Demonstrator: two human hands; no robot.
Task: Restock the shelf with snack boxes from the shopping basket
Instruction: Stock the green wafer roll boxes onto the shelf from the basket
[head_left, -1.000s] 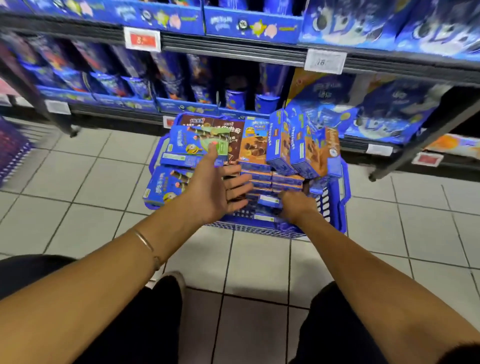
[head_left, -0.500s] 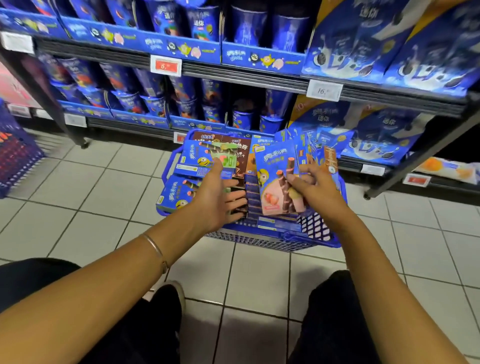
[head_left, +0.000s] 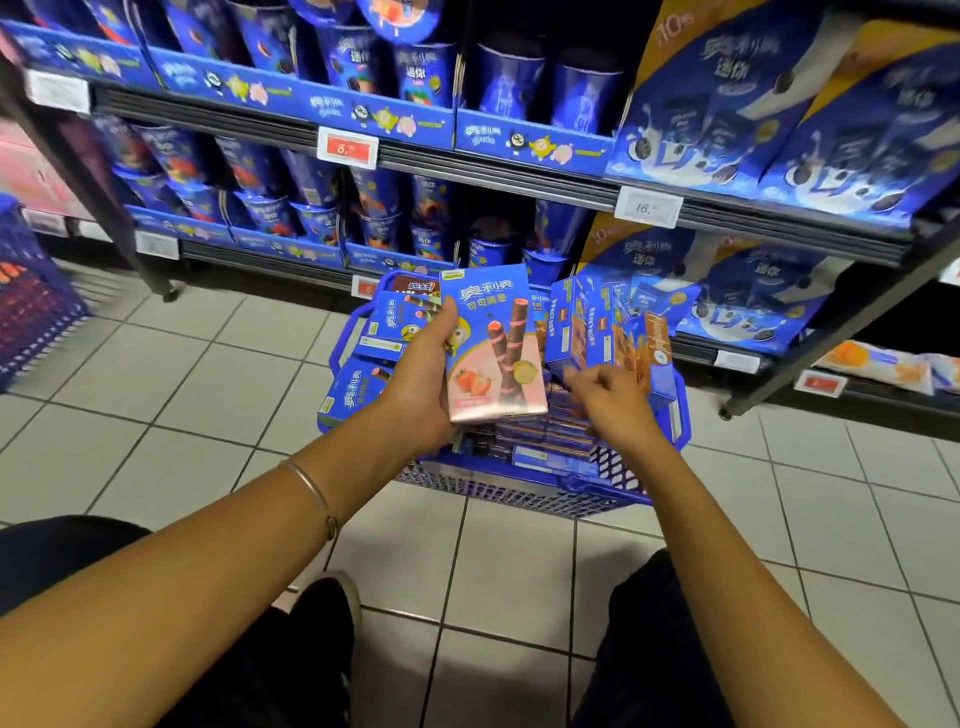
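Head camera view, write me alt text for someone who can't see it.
A person's left hand holds a strawberry wafer-roll box upright over a blue shopping basket of snack boxes; the right hand reaches toward the basket. Stocked shelves stand behind.

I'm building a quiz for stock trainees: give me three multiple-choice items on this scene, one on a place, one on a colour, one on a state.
1. Where is the basket? A on the floor before the shelf; B up on a shelf; C on a lap.
2. The held box's lower part is: A green; B pink; C black.
3. The left hand is: A empty; B flat on the floor; C gripping the box.
Key: 1 A, floor shows all around it; 2 B, pink with strawberries; 3 C, the thumb curls over its left edge.
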